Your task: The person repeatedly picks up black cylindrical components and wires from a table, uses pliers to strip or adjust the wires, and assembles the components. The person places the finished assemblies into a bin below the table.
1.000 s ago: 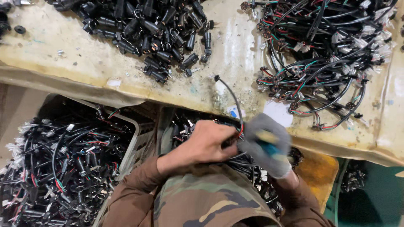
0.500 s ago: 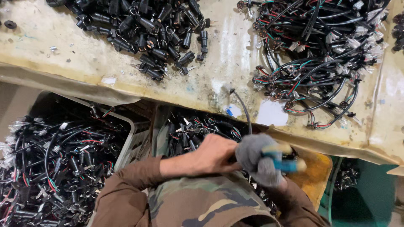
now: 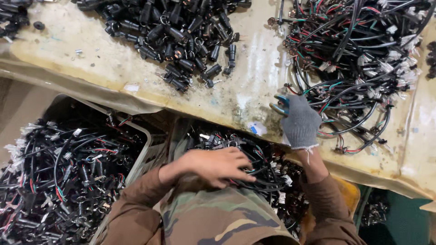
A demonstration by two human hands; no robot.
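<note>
— Where are the two hands?

— The left hand [image 3: 218, 165], bare, lies palm-down on black cables [image 3: 261, 179] in the person's lap, fingers curled over them, holding the bundle against the camouflage clothing. The cables run into the middle crate [image 3: 179, 131] just below the tabletop edge, so the lap seems to serve as a spot to gather them.

— And the right?

— The right hand [image 3: 299, 122] wears a grey knit glove and is closed around a tool with teal handles [image 3: 279, 105], probably small pliers or cutters; only the handle ends show. It rests at the near edge of the worn yellowish tabletop [image 3: 254, 86], touching the tangle of wire harnesses [image 3: 359, 68] with red, green and white leads.

— Why a glove on one hand only?

— Likely the tool hand takes the rubbing, while the bare one feels the thin cables better.

— What else is about?

— A heap of black plastic connector bodies [image 3: 181, 36] lies farther back on the tabletop, well apart from the harnesses. A grey bin [image 3: 141, 149] at the lower left is full of finished-looking black cables.
</note>
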